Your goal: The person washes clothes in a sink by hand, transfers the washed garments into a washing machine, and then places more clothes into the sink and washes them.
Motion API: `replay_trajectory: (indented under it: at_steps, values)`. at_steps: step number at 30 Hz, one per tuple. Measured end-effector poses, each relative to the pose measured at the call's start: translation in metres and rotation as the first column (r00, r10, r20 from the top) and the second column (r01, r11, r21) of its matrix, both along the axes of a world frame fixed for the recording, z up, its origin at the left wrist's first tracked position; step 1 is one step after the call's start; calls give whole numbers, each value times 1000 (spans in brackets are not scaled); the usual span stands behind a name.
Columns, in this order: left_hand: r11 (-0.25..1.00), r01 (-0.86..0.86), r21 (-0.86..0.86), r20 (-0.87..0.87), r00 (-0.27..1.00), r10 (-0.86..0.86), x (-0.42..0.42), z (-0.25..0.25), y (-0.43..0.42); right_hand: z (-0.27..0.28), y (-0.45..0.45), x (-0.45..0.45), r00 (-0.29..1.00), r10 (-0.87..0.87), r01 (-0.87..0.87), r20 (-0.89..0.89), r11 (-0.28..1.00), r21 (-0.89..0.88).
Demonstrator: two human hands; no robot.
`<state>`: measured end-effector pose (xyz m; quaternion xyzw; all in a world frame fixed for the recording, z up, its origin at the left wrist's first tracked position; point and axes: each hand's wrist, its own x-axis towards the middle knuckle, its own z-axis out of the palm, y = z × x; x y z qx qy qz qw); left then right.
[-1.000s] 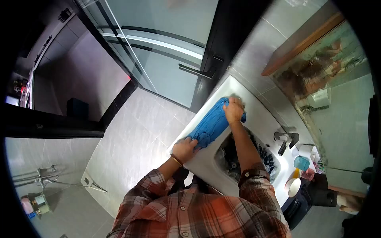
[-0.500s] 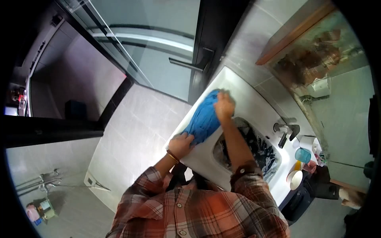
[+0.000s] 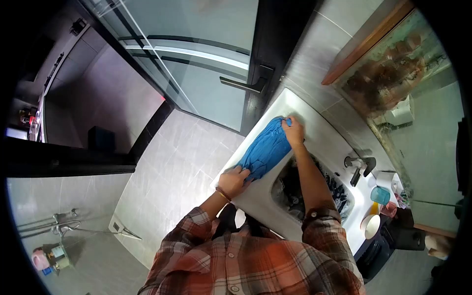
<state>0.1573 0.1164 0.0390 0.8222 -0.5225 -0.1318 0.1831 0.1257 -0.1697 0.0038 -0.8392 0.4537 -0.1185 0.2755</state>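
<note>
A wet-looking blue cloth garment (image 3: 265, 150) lies stretched along the flat left side of the white washbasin (image 3: 290, 101). At its near end, my left hand (image 3: 234, 182) has its fingers curled over the fabric. The far end is gripped by my right hand (image 3: 293, 132), close to the back of the basin. Dark clothes (image 3: 294, 189) sit in sudsy water in the bowl beside the blue garment, partly covered by my right forearm.
A dark faucet (image 3: 360, 167) stands at the bowl's right edge. Further along are a blue cup (image 3: 380, 195), a pink cup (image 3: 389, 209) and a white bowl (image 3: 370, 226). A glass door with a black handle (image 3: 243, 84) is beyond the basin, and a mirror (image 3: 427, 123) hangs at right.
My right hand has shifted to the garment's far tip, and the cloth looks more drawn out between my hands. The whole view has moved slightly.
</note>
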Motion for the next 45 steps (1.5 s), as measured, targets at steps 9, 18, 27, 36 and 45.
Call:
replay_trajectory:
  at_steps: [9,18,27,36,45]
  values:
    - [934,-49,-353,-307,949,-67,-5,66,-70,113,79,-81,567,-605,-510,560,277,815]
    - [942,-282,-179,-984,75,-164,9,43,-91,49,69,-143,367,-807,-625,463,154,765]
    - [900,270,-342,-284,883,-373,-74,68,-85,87,131,-150,524,-686,-442,504,287,850]
    - [958,91,-271,97,993,-67,-62,-11,-103,38,157,-122,393,-870,-687,297,-64,724]
    - [983,117,-142,217,972,-84,-74,-6,-102,-26,135,-146,719,-82,-295,690,863,411]
